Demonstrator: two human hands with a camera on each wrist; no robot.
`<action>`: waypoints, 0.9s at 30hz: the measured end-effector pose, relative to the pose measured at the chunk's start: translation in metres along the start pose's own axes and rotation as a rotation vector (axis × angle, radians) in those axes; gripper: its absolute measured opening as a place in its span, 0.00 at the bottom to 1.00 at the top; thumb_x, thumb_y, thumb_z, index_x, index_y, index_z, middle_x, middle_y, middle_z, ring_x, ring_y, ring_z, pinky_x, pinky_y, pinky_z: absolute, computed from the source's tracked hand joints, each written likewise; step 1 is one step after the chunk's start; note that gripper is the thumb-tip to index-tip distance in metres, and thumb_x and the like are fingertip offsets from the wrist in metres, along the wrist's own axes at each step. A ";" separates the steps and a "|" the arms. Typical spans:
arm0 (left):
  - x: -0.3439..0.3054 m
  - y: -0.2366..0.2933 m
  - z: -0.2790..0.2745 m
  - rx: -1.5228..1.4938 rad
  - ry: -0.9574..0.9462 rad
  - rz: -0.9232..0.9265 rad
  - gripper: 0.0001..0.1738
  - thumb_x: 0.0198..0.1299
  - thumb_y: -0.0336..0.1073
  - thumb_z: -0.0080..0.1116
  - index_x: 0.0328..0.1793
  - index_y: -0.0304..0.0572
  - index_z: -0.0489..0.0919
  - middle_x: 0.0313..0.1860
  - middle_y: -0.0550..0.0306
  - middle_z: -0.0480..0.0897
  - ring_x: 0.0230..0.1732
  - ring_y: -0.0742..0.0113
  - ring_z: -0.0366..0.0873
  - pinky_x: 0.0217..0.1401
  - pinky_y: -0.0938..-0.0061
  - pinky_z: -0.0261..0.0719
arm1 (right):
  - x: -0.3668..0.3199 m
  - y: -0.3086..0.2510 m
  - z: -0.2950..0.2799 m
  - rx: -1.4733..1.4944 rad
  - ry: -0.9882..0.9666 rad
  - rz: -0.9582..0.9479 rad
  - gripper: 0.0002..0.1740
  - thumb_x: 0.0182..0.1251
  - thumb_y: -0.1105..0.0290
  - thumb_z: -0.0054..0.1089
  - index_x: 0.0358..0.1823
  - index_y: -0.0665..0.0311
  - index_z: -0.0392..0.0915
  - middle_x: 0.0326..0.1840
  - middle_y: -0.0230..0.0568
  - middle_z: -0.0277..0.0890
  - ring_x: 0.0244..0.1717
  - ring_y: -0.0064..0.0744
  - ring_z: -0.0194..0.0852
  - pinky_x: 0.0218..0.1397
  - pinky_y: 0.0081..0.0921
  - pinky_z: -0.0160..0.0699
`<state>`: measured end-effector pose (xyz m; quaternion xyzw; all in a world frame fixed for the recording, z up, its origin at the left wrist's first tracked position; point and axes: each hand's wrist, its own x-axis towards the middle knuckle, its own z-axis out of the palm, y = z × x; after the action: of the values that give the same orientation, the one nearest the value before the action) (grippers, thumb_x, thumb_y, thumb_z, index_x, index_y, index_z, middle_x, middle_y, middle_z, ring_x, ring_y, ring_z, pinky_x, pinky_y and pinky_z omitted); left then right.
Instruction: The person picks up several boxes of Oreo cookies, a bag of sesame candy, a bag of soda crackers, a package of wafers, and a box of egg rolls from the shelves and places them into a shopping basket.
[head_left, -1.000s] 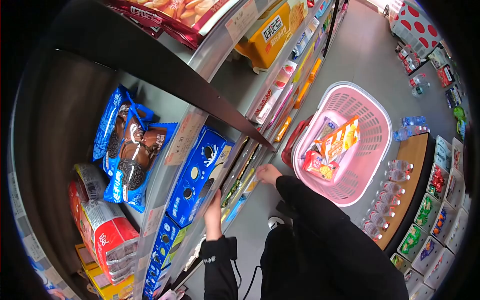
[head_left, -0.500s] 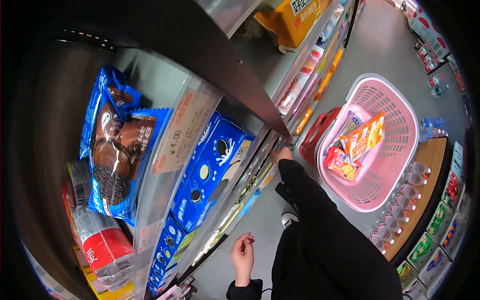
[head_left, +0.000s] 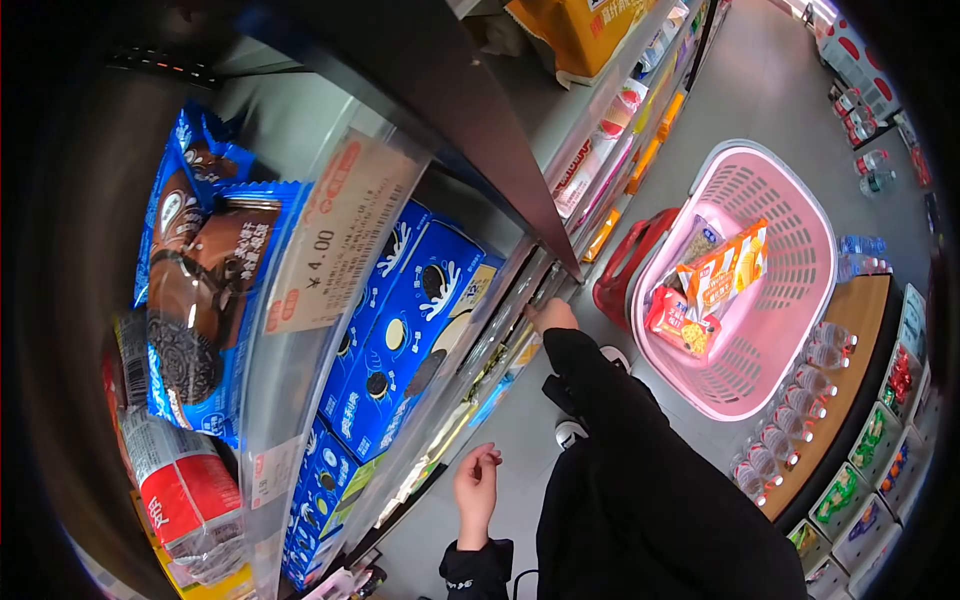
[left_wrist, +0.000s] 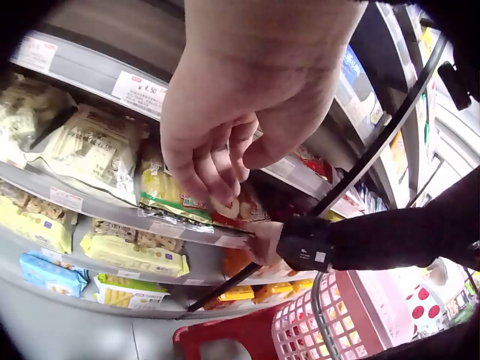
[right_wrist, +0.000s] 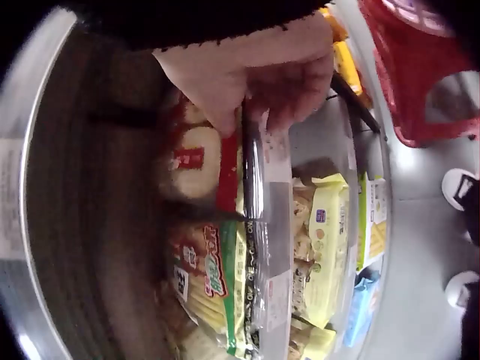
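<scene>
My right hand (right_wrist: 247, 79) reaches into a low shelf and pinches the near edge of a red snack packet (right_wrist: 199, 161), which has a pale round biscuit pictured on it. Its thumb lies on the packet and its fingers curl over by the shelf's front rail. In the head view this right hand (head_left: 553, 316) is small beside the shelf edge. Beside the packet lies a yellow-and-green snack bag (right_wrist: 206, 277). Holding nothing, my left hand (head_left: 476, 490) hangs in front of the shelves, fingers loosely curled; the left wrist view shows this hand (left_wrist: 247, 105) close up.
A pink basket (head_left: 800, 215) with several snack packets stands on the floor, its red base (head_left: 630, 270) near the shelf. Blue cookie boxes (head_left: 400, 340) and blue cookie bags (head_left: 215, 290) fill higher shelves at left. Water bottles (head_left: 780, 440) line a wooden ledge at right.
My left hand has let go of the shelf edge by the blue boxes and dropped down toward me. The right hand stays at the low shelf while the head view shifts.
</scene>
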<state>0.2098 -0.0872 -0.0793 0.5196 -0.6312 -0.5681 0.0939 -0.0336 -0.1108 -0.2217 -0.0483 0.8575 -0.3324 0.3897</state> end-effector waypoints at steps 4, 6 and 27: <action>0.006 0.002 0.004 -0.046 -0.013 -0.009 0.09 0.57 0.27 0.43 0.42 0.32 0.71 0.31 0.57 0.75 0.34 0.73 0.72 0.39 0.82 0.70 | 0.015 0.017 0.013 0.045 0.003 -0.021 0.25 0.43 0.52 0.58 0.25 0.73 0.73 0.27 0.57 0.72 0.35 0.50 0.72 0.38 0.33 0.70; 0.008 0.001 0.005 -0.085 -0.009 -0.006 0.09 0.57 0.27 0.42 0.41 0.32 0.71 0.30 0.57 0.75 0.33 0.73 0.72 0.39 0.82 0.70 | 0.019 0.021 0.021 0.104 0.021 -0.041 0.24 0.43 0.54 0.59 0.24 0.73 0.73 0.26 0.57 0.72 0.34 0.49 0.72 0.37 0.33 0.70; 0.102 -0.025 0.032 -0.854 -0.232 -0.495 0.21 0.57 0.46 0.41 0.49 0.36 0.60 0.50 0.39 0.68 0.47 0.48 0.69 0.50 0.60 0.69 | -0.032 -0.007 -0.011 0.989 -0.522 -0.033 0.04 0.52 0.73 0.50 0.26 0.66 0.67 0.26 0.37 0.72 0.25 0.26 0.73 0.24 0.22 0.74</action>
<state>0.1563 -0.1406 -0.1587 0.5025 -0.2066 -0.8347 0.0898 -0.0201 -0.0999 -0.1917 0.0460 0.4738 -0.6781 0.5600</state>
